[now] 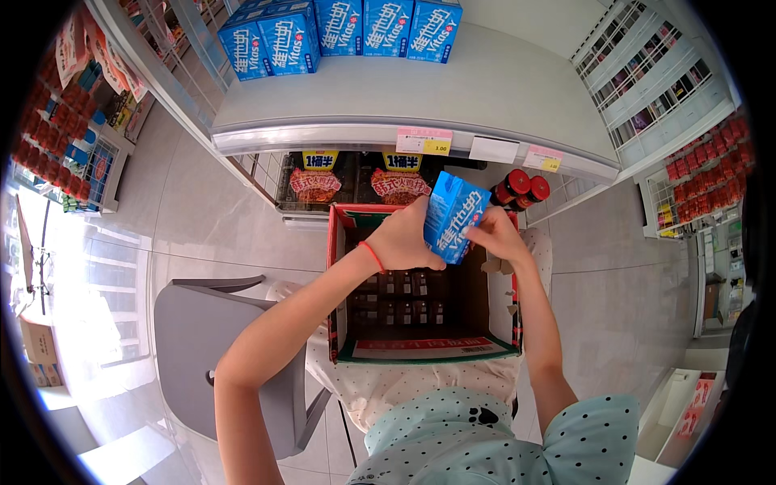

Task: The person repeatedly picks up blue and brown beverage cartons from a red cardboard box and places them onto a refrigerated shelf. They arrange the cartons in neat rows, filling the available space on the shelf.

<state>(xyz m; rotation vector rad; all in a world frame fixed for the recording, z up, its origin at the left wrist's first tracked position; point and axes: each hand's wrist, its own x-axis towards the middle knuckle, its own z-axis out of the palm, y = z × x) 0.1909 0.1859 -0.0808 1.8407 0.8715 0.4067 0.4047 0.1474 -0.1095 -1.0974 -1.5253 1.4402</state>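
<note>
Both hands grip one tilted blue Vitasoy drink carton (454,219) above an open cardboard box (418,350). My left hand (407,237), with a red string on its wrist, wraps the carton's left side and lower edge. My right hand (498,235) holds the right side, thumb on the printed face. Inside the box, several small dark packs (403,312) stand in rows, too dim to name. On the white shelf (418,91) ahead, several matching blue cartons (339,27) stand upright at the back left. The box rests at my lap.
Under the shelf are dark food packages (388,182) and two jars with red lids (522,189). Price tags (424,140) line the shelf's front edge. A grey plastic stool (230,357) stands to my left. Racks of red packaged goods (706,182) are farther out on both sides.
</note>
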